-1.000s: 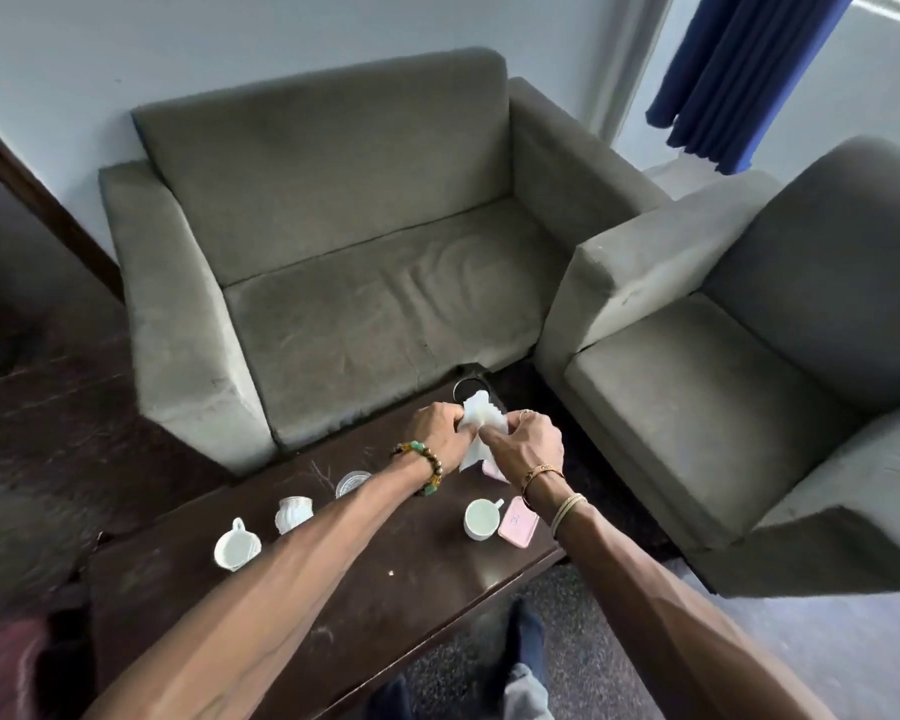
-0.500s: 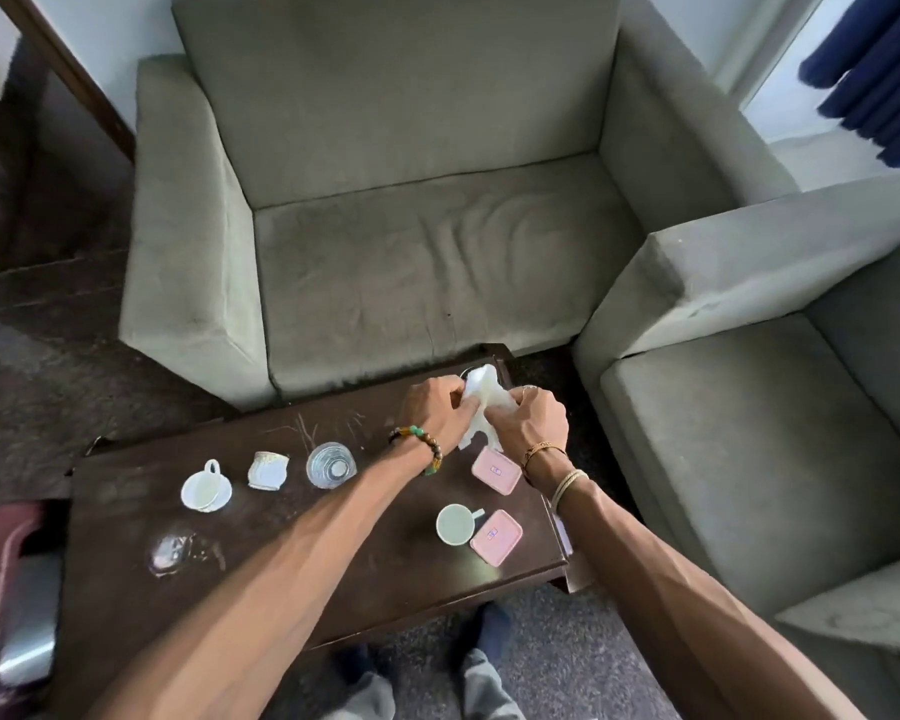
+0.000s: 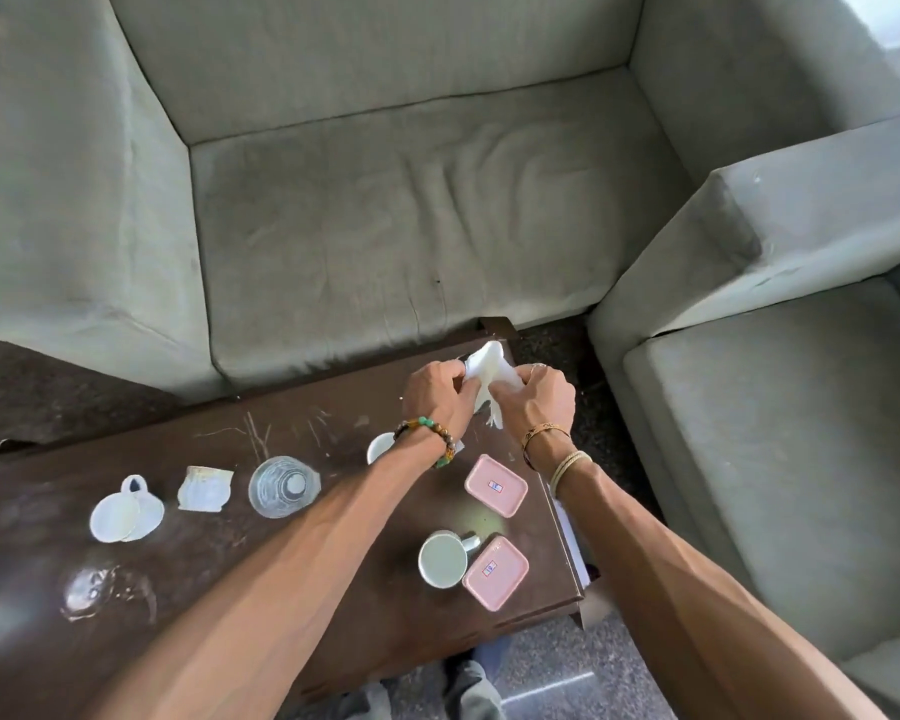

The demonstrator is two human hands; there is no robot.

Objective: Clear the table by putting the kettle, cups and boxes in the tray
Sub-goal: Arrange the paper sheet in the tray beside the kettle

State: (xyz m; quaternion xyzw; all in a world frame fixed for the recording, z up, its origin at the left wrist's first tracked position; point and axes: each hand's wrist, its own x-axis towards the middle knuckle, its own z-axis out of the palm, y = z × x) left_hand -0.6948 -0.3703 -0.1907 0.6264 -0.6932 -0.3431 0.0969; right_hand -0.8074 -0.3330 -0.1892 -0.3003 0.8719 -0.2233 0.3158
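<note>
Both hands hold a crumpled white tissue (image 3: pixel 489 374) over the far right corner of the dark wooden table (image 3: pixel 230 574). My left hand (image 3: pixel 437 392) grips its left side and my right hand (image 3: pixel 536 400) its right side. Two pink boxes lie on the table's right end, one (image 3: pixel 495 485) below my right wrist and one (image 3: pixel 494 573) near the front edge. A white cup (image 3: pixel 441 558) touches the nearer box. Another cup (image 3: pixel 380 448) peeks out behind my left wrist. At the left stand a white cup (image 3: pixel 120 511), a small white jug (image 3: pixel 205 488) and an upturned glass (image 3: pixel 281 485). No tray or kettle is visible.
A grey sofa (image 3: pixel 385 200) stands right behind the table and a grey armchair (image 3: pixel 775 407) to its right. A wet patch (image 3: pixel 105 595) shines on the table's front left. My feet (image 3: pixel 458 688) show below the front edge.
The camera has tilted down and moved closer, bringing more of the table into view. Both hands stay at the far right corner working the tissue.
</note>
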